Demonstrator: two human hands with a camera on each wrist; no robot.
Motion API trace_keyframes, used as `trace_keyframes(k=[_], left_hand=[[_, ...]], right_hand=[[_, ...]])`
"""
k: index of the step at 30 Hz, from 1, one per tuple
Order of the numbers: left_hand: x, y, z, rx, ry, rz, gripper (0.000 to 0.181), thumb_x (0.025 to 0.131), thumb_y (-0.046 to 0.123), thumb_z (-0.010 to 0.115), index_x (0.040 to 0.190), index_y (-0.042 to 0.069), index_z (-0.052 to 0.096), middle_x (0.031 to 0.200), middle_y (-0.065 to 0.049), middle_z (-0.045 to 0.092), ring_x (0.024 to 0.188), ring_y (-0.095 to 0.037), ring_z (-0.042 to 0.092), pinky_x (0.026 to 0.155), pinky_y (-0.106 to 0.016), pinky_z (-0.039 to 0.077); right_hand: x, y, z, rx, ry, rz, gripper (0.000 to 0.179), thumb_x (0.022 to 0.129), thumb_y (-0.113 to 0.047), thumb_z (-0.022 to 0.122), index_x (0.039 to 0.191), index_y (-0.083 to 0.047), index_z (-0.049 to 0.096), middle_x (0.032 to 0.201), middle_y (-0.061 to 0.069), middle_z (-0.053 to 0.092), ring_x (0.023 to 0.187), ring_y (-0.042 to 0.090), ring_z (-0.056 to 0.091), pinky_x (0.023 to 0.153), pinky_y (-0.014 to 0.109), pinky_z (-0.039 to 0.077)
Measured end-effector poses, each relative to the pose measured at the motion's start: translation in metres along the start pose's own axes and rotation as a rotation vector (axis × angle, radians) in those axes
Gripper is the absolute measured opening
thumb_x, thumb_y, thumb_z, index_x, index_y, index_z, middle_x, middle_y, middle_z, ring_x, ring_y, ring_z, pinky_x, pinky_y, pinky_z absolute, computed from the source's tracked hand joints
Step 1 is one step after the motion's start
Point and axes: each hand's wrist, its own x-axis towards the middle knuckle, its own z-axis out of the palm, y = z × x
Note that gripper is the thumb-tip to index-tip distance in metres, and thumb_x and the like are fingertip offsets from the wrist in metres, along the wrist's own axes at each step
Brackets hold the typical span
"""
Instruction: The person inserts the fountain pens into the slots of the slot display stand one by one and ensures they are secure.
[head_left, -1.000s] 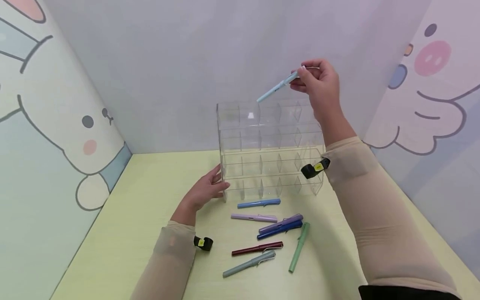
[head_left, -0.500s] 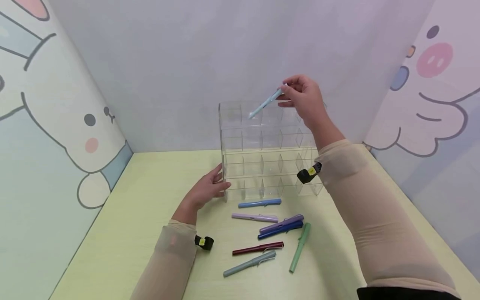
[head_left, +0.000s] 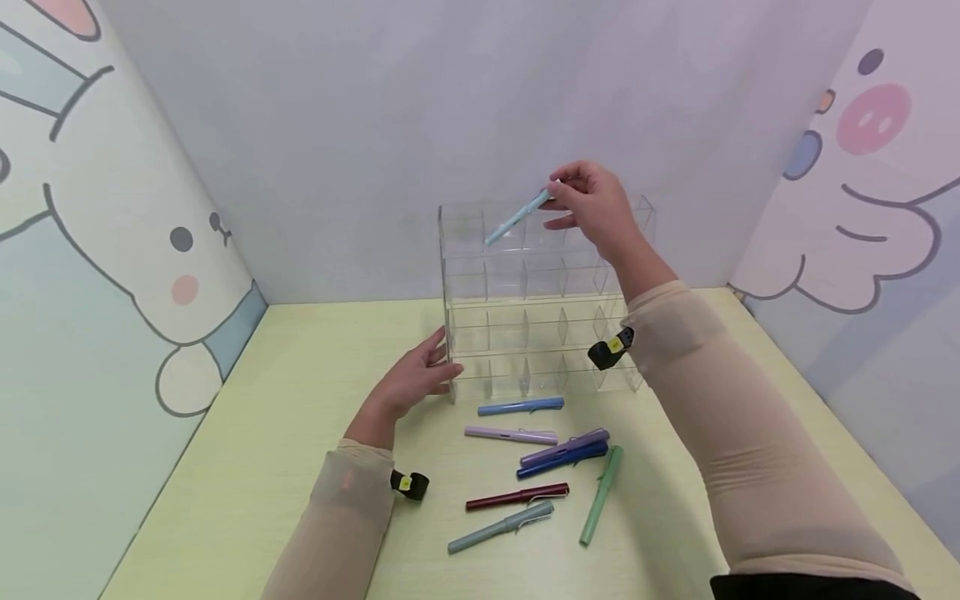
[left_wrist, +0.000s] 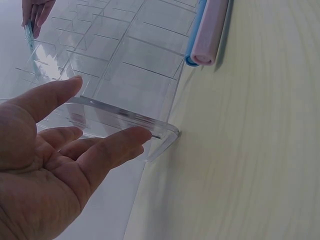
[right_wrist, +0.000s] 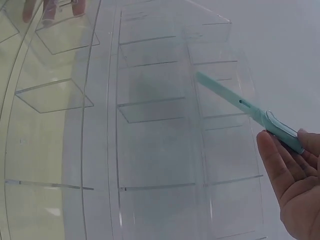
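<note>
Pinched by its capped end in my right hand (head_left: 596, 204) is a light blue-green pen (head_left: 517, 218), tilted with its other end low. In the head view that lower end overlaps the top tier of a clear acrylic rack (head_left: 506, 337), toward its left. The right wrist view shows the pen (right_wrist: 232, 97) with its wire clip, held between thumb and fingers (right_wrist: 280, 167). At the rack's left side is my left hand (head_left: 408, 383), fingers mostly straight along the side wall. In the left wrist view its thumb (left_wrist: 52, 95) stands apart from the fingers.
In front of the rack on the pale yellow table (head_left: 315, 350) lie a blue pen (head_left: 521, 407), a lilac pen (head_left: 510, 435), a purple pen (head_left: 562, 448), a dark blue pen (head_left: 562, 460), a maroon pen (head_left: 517, 497), a grey-green pen (head_left: 501, 527) and a green pen (head_left: 602, 496).
My right hand has come down and to the left with the pen, bringing its lower end from above the rack to the top tier. My left hand stays at the rack's side.
</note>
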Motion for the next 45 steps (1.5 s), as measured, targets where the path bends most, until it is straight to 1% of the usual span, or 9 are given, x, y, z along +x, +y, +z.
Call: trace_keyframes(k=[4, 9, 13, 17, 24, 29, 32, 35, 45], left_hand=[[0.000, 0.000, 0.000, 0.000, 0.006, 0.000, 0.083, 0.096, 0.027, 0.065, 0.158, 0.036, 0.010, 0.162, 0.000, 0.025, 0.133, -0.023, 0.050, 0.099, -0.041, 0.051], [0.001, -0.001, 0.000, -0.005, 0.012, -0.006, 0.081, 0.097, 0.023, 0.063, 0.158, 0.037, 0.011, 0.162, -0.001, 0.025, 0.132, -0.023, 0.052, 0.098, -0.040, 0.052], [0.001, -0.001, 0.000, 0.002, 0.012, -0.012, 0.081, 0.097, 0.024, 0.064, 0.157, 0.037, 0.011, 0.163, -0.002, 0.024, 0.131, -0.022, 0.053, 0.098, -0.040, 0.052], [0.000, 0.000, 0.001, 0.011, 0.013, -0.011, 0.082, 0.097, 0.026, 0.064, 0.157, 0.037, 0.011, 0.163, -0.002, 0.024, 0.130, -0.023, 0.054, 0.099, -0.040, 0.052], [-0.001, 0.002, -0.002, 0.030, 0.012, -0.025, 0.081, 0.097, 0.026, 0.064, 0.157, 0.039, 0.010, 0.162, 0.001, 0.025, 0.128, -0.023, 0.055, 0.102, -0.043, 0.049], [-0.001, 0.001, -0.003, 0.018, 0.012, -0.043, 0.083, 0.096, 0.028, 0.065, 0.157, 0.038, 0.009, 0.163, -0.001, 0.023, 0.127, -0.025, 0.056, 0.106, -0.046, 0.045], [0.000, 0.000, -0.003, 0.019, 0.010, -0.042, 0.083, 0.096, 0.028, 0.065, 0.157, 0.039, 0.010, 0.163, -0.001, 0.022, 0.127, -0.026, 0.056, 0.107, -0.047, 0.044], [0.001, 0.001, -0.004, 0.023, 0.005, -0.026, 0.082, 0.097, 0.027, 0.064, 0.157, 0.038, 0.010, 0.163, -0.002, 0.023, 0.128, -0.026, 0.056, 0.106, -0.048, 0.045], [0.003, 0.001, -0.003, 0.005, -0.005, -0.018, 0.083, 0.096, 0.028, 0.065, 0.158, 0.037, 0.010, 0.162, 0.001, 0.024, 0.131, -0.024, 0.053, 0.102, -0.043, 0.049]], right_hand=[[0.005, 0.006, -0.002, -0.009, 0.003, 0.008, 0.020, 0.097, -0.016, 0.061, 0.115, -0.007, 0.058, 0.108, 0.011, 0.065, 0.108, 0.031, 0.067, 0.077, 0.037, 0.060], [0.008, 0.011, -0.006, -0.022, 0.008, 0.011, 0.032, 0.096, -0.021, 0.064, 0.124, -0.009, 0.055, 0.114, 0.010, 0.064, 0.109, 0.029, 0.067, 0.077, 0.036, 0.060], [0.002, 0.012, -0.013, 0.008, 0.030, -0.004, 0.041, 0.094, -0.020, 0.067, 0.130, -0.009, 0.051, 0.119, 0.010, 0.061, 0.111, 0.030, 0.066, 0.077, 0.037, 0.060], [-0.008, 0.012, -0.021, 0.056, 0.048, -0.046, 0.045, 0.092, -0.020, 0.069, 0.131, -0.008, 0.050, 0.123, 0.013, 0.061, 0.112, 0.032, 0.066, 0.077, 0.038, 0.059], [-0.033, 0.019, -0.032, 0.090, 0.084, -0.139, 0.045, 0.092, -0.023, 0.069, 0.131, -0.010, 0.049, 0.123, 0.014, 0.064, 0.109, 0.028, 0.068, 0.076, 0.035, 0.060], [-0.054, 0.028, -0.035, 0.089, 0.095, -0.194, 0.043, 0.094, -0.023, 0.067, 0.130, -0.009, 0.050, 0.122, 0.014, 0.064, 0.108, 0.027, 0.068, 0.076, 0.034, 0.060], [-0.067, 0.035, -0.037, 0.118, 0.102, -0.214, 0.042, 0.094, -0.022, 0.067, 0.131, -0.008, 0.051, 0.122, 0.015, 0.064, 0.107, 0.028, 0.069, 0.076, 0.035, 0.060], [-0.081, 0.044, -0.039, 0.141, 0.105, -0.230, 0.041, 0.095, -0.018, 0.066, 0.131, -0.006, 0.050, 0.121, 0.016, 0.064, 0.106, 0.027, 0.069, 0.076, 0.036, 0.060], [-0.127, 0.069, -0.042, 0.161, 0.075, -0.252, 0.037, 0.098, -0.009, 0.058, 0.134, -0.002, 0.049, 0.124, 0.021, 0.062, 0.109, 0.027, 0.068, 0.079, 0.038, 0.059]])
